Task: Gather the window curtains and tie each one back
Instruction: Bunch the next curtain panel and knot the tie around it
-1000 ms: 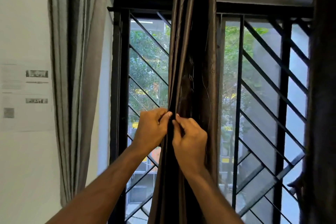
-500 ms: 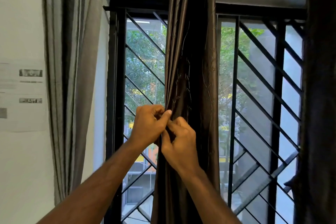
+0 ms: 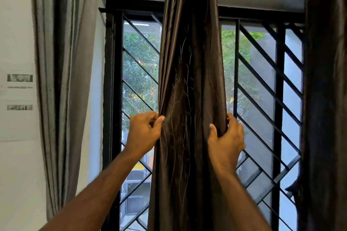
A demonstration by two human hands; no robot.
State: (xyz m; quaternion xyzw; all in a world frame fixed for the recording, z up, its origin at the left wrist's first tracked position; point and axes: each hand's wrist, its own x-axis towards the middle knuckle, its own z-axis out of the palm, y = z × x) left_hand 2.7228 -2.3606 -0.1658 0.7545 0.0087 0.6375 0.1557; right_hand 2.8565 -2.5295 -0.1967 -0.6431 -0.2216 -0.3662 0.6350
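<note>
A person's two hands, pressed together at the middle of the brown curtain (image 3: pixel 189 99) half a second ago, now stand apart at its two edges. The left hand (image 3: pixel 143 133) pinches the left edge between thumb and curled fingers; the right hand (image 3: pixel 226 140) wraps round the right edge, thumb in front. The curtain hangs before the barred window (image 3: pixel 262 90), spread wider between them. A grey curtain (image 3: pixel 62 80) hangs at left, a dark curtain (image 3: pixel 324 99) at right.

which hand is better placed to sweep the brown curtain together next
Probably the right hand: its fingers wrap the brown curtain's edge, while the left hand only pinches the other edge.
</note>
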